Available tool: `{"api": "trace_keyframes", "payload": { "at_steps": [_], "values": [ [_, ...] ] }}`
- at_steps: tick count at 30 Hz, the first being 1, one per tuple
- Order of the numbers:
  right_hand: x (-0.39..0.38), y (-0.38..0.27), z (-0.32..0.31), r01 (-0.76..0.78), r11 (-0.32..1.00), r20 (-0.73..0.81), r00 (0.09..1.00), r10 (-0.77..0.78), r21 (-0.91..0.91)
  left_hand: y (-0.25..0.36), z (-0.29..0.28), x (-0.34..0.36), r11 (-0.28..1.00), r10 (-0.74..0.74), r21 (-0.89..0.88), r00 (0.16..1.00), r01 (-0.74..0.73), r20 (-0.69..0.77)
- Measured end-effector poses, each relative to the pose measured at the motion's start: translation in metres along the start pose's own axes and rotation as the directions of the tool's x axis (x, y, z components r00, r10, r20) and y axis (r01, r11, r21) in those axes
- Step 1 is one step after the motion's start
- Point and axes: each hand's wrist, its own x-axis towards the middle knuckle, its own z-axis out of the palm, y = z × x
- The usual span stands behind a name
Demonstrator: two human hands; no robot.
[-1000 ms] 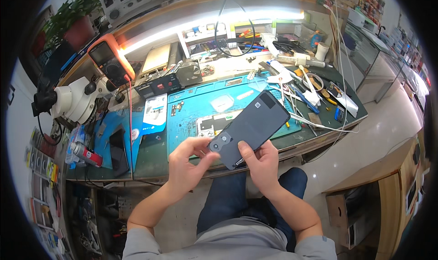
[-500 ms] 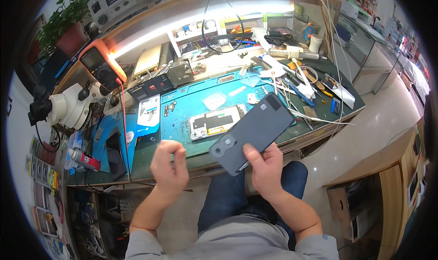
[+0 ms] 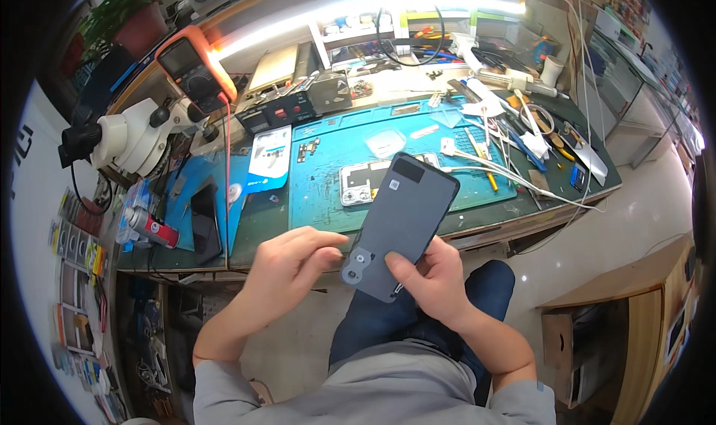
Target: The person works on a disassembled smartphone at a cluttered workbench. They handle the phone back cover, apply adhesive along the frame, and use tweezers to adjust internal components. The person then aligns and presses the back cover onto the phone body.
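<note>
A dark grey phone back cover is tilted over the front edge of the bench, with two round camera rings at its lower left and a small white label near its top. My right hand grips its lower right side, thumb on the face and fingers behind. Close to the camera rings, my left hand holds nothing; its index finger points toward the cover and the thumb is apart from it. Partly hidden behind the cover, an opened phone with a white frame lies on the blue repair mat.
White cables, tweezers and pliers crowd the bench's right side. At the left stand a microscope, an orange multimeter and a spray can on its side. A dark phone lies near them. A clear plastic piece rests beyond the opened phone.
The back cover has turned more upright in my right hand. My left hand has moved right toward it, and its curled index finger has stretched out. The whole view has shifted slightly.
</note>
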Motion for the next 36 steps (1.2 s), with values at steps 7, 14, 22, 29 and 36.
{"api": "trace_keyframes", "payload": {
  "at_steps": [7,14,22,29,36],
  "values": [
    [-0.003,0.000,0.004,0.038,0.976,0.053,0.998,-0.027,-0.214,-0.004,0.012,0.007,0.999,-0.019,0.048,0.999,0.017,0.043],
    [-0.002,0.005,0.006,0.003,0.980,0.037,0.999,0.004,-0.198,-0.013,0.016,0.006,0.927,0.240,0.283,0.969,-0.244,0.050],
    [-0.004,0.014,0.005,-0.043,0.991,0.033,0.998,0.048,-0.124,-0.015,0.022,0.000,0.833,0.325,0.467,0.945,-0.297,0.020],
    [-0.011,0.007,-0.009,-0.100,0.989,-0.016,0.995,0.099,-0.108,-0.034,-0.003,-0.002,0.900,0.074,0.435,0.992,-0.023,-0.101],
    [0.003,0.007,-0.013,-0.103,0.983,-0.030,0.994,0.109,0.152,-0.034,-0.022,-0.045,0.792,-0.371,0.611,0.788,-0.008,0.491]
  ]
}}
